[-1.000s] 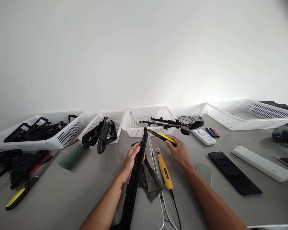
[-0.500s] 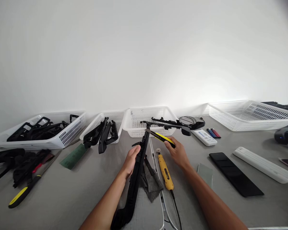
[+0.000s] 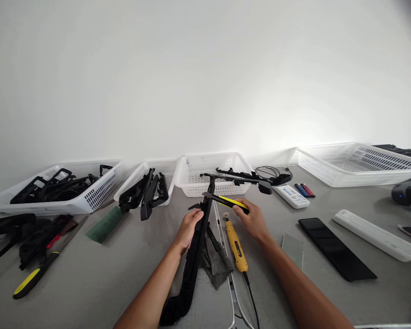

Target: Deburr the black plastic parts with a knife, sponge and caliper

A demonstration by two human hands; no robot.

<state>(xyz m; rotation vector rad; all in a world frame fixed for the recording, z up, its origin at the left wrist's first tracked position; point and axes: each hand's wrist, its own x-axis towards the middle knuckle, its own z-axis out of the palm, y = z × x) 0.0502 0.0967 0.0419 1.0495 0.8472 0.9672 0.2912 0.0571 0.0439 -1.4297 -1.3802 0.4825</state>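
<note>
My left hand (image 3: 191,227) is closed around a long black plastic part (image 3: 192,265), which slants from the lower middle up toward the baskets. Closed on the handle of a yellow and black utility knife (image 3: 230,201), my right hand (image 3: 252,220) keeps its blade across the upper stretch of that part. Whether the blade edge touches the plastic I cannot tell. Beneath the right hand lies a yellow rotary tool (image 3: 237,246) with a black cord. A dark grey cloth (image 3: 215,265) is just right of the plastic part.
White baskets line the wall: a left one (image 3: 102,192) with black parts, a small one (image 3: 173,183), a middle one (image 3: 192,187) with long parts across it, and a right one (image 3: 324,178). A black phone-like slab (image 3: 335,249) and a yellow-handled knife (image 3: 30,279) lie outward.
The knife blade has come down and toward me along the black part, and the knife now lies flatter. My left hand has barely shifted, still holding the part.
</note>
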